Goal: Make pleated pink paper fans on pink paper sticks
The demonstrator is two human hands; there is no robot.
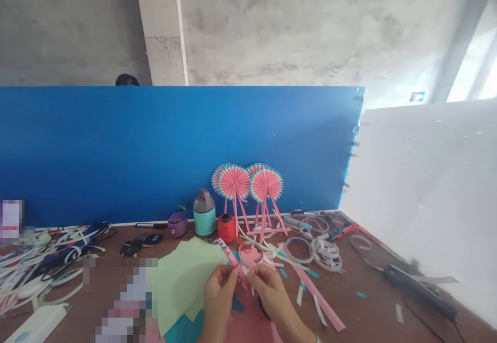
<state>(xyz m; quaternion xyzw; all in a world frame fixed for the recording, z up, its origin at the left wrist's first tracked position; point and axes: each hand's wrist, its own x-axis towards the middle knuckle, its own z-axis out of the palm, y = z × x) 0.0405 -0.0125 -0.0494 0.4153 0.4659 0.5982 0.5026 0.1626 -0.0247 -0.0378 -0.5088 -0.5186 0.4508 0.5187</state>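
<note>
My left hand [218, 296] pinches a narrow pink paper strip [228, 251], whose far end carries a zigzag pattern. The fingers of my right hand [271, 292] are closed on the same strip at its near end, close beside the left. Pink paper [251, 314] lies under and between both hands. To the left is a stack of pale green paper sheets [186, 270], with teal paper [186, 328] showing beneath. A clear tape roll [250, 254] sits just beyond the fingertips. Exactly what the right fingertips touch is partly hidden.
Several round pink folded-paper fans [234, 182] stand against a blue partition [155, 151]. Near them are a teal-and-grey bottle [204, 218], a red container [226, 228] and a purple pot [178, 224]. Tape rolls [298, 249], a long pink strip [320, 299] and a black tool [419, 286] lie rightward.
</note>
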